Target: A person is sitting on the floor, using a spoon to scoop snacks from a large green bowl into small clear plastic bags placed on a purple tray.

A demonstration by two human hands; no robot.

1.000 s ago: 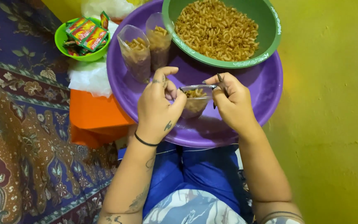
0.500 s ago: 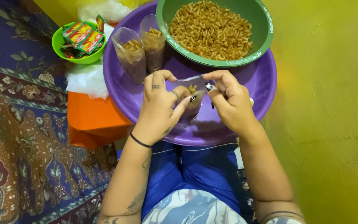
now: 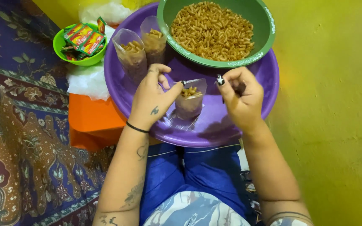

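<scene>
Pouch [image 3: 189, 100] of fried snack pieces is standing upright on the purple tray [image 3: 269, 79], near its front edge, long axis vertical, mouth facing up. Left hand [image 3: 151, 100] is pinching the pouch's top-left corner between thumb and forefinger, so it is the hand in contact. Right hand [image 3: 241, 98] is hovering just beside the pouch's right side, fingers curled with the tips pinched together, gripping nothing visible, apart from the plastic. Pouch is sitting between the two hands. Two filled pouches [image 3: 141, 52] are leaning at the tray's far-left edge, next to the green bowl [image 3: 265, 42] of snacks.
</scene>
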